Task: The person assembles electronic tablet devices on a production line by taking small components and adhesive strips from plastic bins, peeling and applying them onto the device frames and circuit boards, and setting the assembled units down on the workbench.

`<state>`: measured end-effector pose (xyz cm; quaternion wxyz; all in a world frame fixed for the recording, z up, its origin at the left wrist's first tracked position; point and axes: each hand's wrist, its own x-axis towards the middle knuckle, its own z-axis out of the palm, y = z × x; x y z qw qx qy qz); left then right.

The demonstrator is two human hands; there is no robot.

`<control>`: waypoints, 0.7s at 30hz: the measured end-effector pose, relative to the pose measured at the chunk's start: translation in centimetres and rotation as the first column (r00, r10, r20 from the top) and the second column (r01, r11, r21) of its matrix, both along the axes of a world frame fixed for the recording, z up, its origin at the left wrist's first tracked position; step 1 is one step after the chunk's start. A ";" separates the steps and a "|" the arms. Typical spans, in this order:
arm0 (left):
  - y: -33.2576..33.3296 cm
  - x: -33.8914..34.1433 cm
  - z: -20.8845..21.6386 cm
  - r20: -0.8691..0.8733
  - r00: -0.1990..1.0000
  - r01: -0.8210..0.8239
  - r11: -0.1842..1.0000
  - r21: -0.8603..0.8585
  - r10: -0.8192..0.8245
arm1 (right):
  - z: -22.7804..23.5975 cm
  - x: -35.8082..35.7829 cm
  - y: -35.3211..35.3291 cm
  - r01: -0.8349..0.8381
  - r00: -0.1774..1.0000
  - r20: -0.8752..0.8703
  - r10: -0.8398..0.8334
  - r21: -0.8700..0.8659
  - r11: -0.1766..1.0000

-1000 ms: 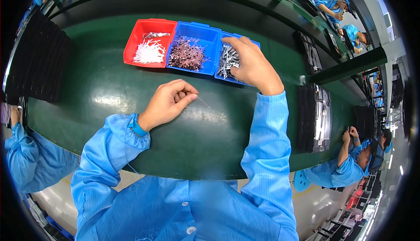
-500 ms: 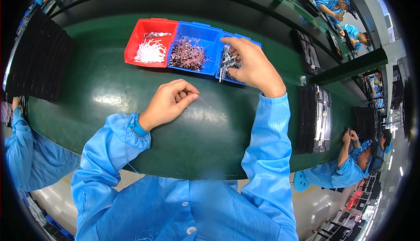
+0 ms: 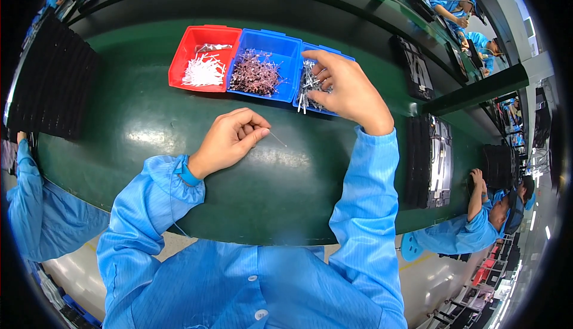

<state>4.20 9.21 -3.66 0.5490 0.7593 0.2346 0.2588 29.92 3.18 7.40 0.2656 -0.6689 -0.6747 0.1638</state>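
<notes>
My left hand [image 3: 230, 137] is closed in a pinch over the green tabletop, and a thin wire [image 3: 279, 140] sticks out from between thumb and fingertips. At the right-hand blue bin [image 3: 325, 48], my right hand [image 3: 346, 87] hovers with fingers curled and thumb apart. Small grey metallic strips [image 3: 308, 87] lie in that bin under the fingertips; part of them is hidden by the hand. The middle blue bin [image 3: 287, 45] holds a tangle of thin brownish-purple wire pieces [image 3: 256, 73]. White short tubes [image 3: 205, 70] fill part of the red bin [image 3: 185, 48].
A tall stack of black panels [image 3: 54, 84] stands on the left. More black panels [image 3: 421, 162] are at the right, beside a green metal bar [image 3: 477, 93]. Co-workers in blue smocks sit to the left [image 3: 48, 209] and right [image 3: 459, 230].
My right hand has shifted slightly to the right and its thumb and fingers look a little differently spread over the grey strips. My left hand stays put with the wire.
</notes>
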 end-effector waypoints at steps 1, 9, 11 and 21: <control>0.0 0.0 0.0 0.002 1.000 0.002 1.000 0.001 -0.002 | 0.2 -0.1 -0.1 -0.006 0.999 -0.038 0.006 -0.004 1.000; 0.2 -0.2 0.0 -0.010 1.000 0.015 1.000 0.016 -0.015 | -0.3 0.2 -0.1 -0.028 0.998 -0.052 0.030 0.057 0.998; 0.2 -0.2 0.1 -0.027 0.999 0.026 0.999 0.028 -0.025 | -0.6 0.3 0.0 -0.041 0.999 -0.026 0.043 0.062 0.997; 0.0 0.1 0.1 -0.011 1.000 0.011 1.000 0.018 -0.011 | 0.3 1.0 -0.4 0.005 0.992 -0.124 0.005 0.078 0.997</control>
